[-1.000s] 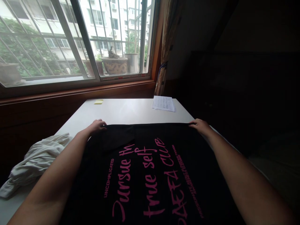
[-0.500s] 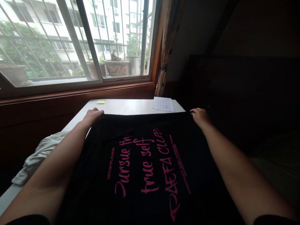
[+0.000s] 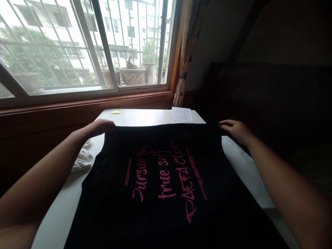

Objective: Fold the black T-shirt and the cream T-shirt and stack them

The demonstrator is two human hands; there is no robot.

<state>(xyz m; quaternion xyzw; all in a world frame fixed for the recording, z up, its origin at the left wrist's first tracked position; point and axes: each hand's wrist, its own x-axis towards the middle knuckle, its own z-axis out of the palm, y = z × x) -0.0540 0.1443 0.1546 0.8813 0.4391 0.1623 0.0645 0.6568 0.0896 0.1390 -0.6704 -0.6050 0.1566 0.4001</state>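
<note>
A black T-shirt (image 3: pixel 155 214) with pink lettering is stretched out between my two hands, above the white table (image 3: pixel 140 117). The lettering runs sideways, up and away from me. My left hand (image 3: pixel 103 126) pinches the shirt's far left corner. At the far right corner my right hand (image 3: pixel 233 129) grips the same cloth edge between thumb and fingers. The far edge is pulled nearly straight, and the near part of the shirt runs out of the bottom of the view.
Crumpled pale cloth (image 3: pixel 82 159) lies on the table at the left, partly behind my left arm. Toward the table's far side are a yellow sticky note (image 3: pixel 116 112) and written paper sheets (image 3: pixel 181 114). Beyond stand a barred window (image 3: pixel 111 45) and a tied curtain (image 3: pixel 183 72).
My hands have moved slightly apart, with both elbows farther out. The shirt has dropped toward the table, its sides now curving inward, and more tabletop shows on both sides.
</note>
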